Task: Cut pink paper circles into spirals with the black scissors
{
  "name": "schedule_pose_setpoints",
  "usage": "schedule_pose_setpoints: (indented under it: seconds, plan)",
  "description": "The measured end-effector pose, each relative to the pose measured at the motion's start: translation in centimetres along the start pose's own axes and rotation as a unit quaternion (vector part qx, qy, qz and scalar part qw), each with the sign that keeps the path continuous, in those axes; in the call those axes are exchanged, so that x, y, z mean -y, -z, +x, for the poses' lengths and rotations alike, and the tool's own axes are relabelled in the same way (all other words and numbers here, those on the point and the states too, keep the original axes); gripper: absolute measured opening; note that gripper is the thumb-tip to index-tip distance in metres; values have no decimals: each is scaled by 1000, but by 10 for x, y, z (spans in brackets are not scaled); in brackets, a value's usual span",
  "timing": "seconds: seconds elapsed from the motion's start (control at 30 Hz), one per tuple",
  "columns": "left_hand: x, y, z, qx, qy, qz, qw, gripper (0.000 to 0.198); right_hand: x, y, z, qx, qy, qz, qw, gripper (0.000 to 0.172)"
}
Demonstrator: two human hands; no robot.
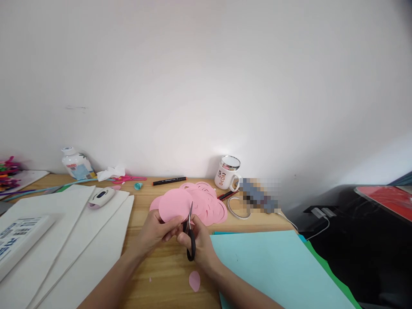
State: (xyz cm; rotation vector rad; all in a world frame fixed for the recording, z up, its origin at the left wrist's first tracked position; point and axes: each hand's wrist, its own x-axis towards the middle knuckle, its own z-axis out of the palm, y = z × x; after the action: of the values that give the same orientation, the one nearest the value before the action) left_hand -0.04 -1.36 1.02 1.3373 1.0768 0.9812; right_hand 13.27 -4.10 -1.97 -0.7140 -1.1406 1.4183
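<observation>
Left hand [157,227], mine: fingers pinching the lower edge of one pink disc [175,205], thumb on top. Right hand [202,246], mine: fingers closed around the handles of the black scissors [192,246], blades pointing away from me at the disc's right edge; whether they touch it, I cannot tell.

Disc: raised over the wooden counter [172,266], covering part of the pink heap [207,210], a loose pile of thin, rounded cutouts.

Nearer my forearms: one pink piece [194,281], rounded, lying flat between them; one tiny scrap [150,280] to its left.

Beyond the heap: one black marker [169,181], lying crosswise; one white mug [222,175], upright, handle to the right; one looped cable [229,207]; one item [259,195], blurred out.

To my right: pale blue sheets [267,262], beside my forearm; a green sheet [334,270] showing past their edge.

To my left: white boards [106,231], overlapping; on them, a small white device [103,195] and a white box [22,238]. Behind these: pink scissors [128,178], a teal cap [138,186], a crumpled tissue [111,172], a white bottle [75,165], upright.
</observation>
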Motion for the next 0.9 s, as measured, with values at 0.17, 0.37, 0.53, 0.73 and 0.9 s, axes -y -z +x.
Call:
schedule_pose_setpoints:
  seconds: [0.17, 0.37, 0.53, 0.73, 0.9]
  plan:
    - [1, 3, 0, -8, -8, 38, 999, 45, -1, 0, -1, -9, 1, 6, 1000, 46]
    - [2, 6, 1, -8, -10, 38, 999, 44, -5, 2, -1, -27, -21, -1, 999, 42]
    - [-1, 6, 0, -9, -1, 27, 1000, 43, -5, 2, -2, -30, -25, 1, 999, 35]
    - [-5, 5, -1, -22, -3, 19, 1000, 43, -3, 2, -2, -33, -34, 1, 999, 31]
    - [-9, 4, -1, -36, -1, -8, 999, 39, -3, 1, -3, -35, -46, 7, 998, 27]
